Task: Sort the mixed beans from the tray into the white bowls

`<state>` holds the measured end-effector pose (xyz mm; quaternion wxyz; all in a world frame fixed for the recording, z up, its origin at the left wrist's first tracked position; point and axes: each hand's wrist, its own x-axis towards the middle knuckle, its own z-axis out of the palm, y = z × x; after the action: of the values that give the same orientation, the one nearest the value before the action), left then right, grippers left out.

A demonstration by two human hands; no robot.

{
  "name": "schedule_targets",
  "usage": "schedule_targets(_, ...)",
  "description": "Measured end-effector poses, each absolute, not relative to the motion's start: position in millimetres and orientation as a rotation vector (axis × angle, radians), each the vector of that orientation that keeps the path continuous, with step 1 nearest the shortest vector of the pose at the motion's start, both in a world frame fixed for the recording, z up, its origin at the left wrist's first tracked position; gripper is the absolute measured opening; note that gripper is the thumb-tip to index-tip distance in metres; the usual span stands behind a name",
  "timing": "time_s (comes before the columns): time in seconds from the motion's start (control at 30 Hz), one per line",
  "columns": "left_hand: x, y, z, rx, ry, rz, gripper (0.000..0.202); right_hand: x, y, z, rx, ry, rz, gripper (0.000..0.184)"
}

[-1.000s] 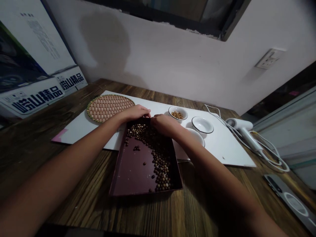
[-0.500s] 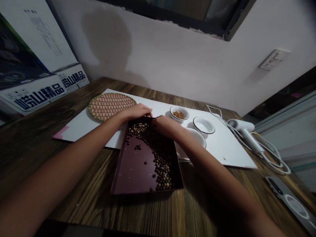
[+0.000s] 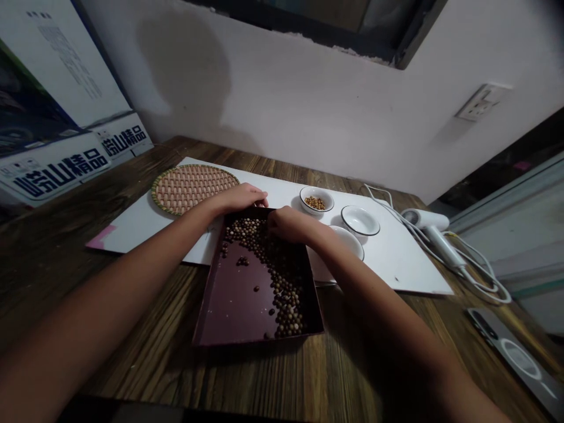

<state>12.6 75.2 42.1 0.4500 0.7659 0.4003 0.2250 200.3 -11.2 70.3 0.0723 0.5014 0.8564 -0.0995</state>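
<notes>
A dark red rectangular tray [image 3: 233, 305] lies on the wooden table [image 3: 145, 364] with several small round beans [image 3: 282, 285] strewn along its right side and far end. My left hand [image 3: 240, 197] rests on the tray's far rim, fingers curled over the edge. My right hand [image 3: 288, 223] is down among the beans at the far right corner, fingers bent together; what they pinch is hidden. A small white bowl [image 3: 316, 199] with tan beans stands just beyond my right hand.
A round woven mat [image 3: 191, 187] lies at the far left on a white board [image 3: 396, 261]. Two more white dishes [image 3: 360, 220] sit right of the tray. A white hair dryer [image 3: 434, 235] with cord, a phone [image 3: 506, 352] and printed boxes [image 3: 57, 170] edge the table.
My right hand has slid a little nearer and deeper into the beans at the tray's far end. The left hand stays on the rim. The view has shifted slightly.
</notes>
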Motion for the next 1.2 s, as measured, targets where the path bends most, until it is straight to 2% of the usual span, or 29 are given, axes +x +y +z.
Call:
schedule_targets(0.37,13,78,39,1.880,0.986,0.547,0.037,196,-18,78,1.500,2.600,-0.313,0.022)
schedule_targets(0.57,13,75,42,1.899,1.009,0.531,0.037,242,-31,140,1.617,2.673,-0.292,0.019)
schedule_targets(0.67,14,75,43,1.899,1.009,0.541,0.037,284,-35,160,1.723,2.362,-0.491,0.016)
schedule_targets(0.73,14,75,43,1.904,1.003,0.546,0.036,308,-34,160,1.780,2.153,-0.660,0.017)
schedule_targets(0.8,13,75,43,1.903,0.999,0.547,0.036,323,-31,154,1.792,2.041,-0.753,0.026)
schedule_targets(0.87,13,75,42,1.901,0.998,0.551,0.036,325,-29,149,1.796,2.090,-0.718,0.034)
schedule_targets(1.0,12,75,42,1.888,1.010,0.552,0.037,291,-31,142,1.728,2.583,-0.543,0.025)
schedule_targets(1.07,12,75,42,1.890,1.007,0.543,0.037,264,-32,133,1.620,2.780,-0.499,0.028)
schedule_targets(1.2,12,75,41,1.894,0.991,0.542,0.038,225,-27,104,1.373,2.798,-0.449,0.038)
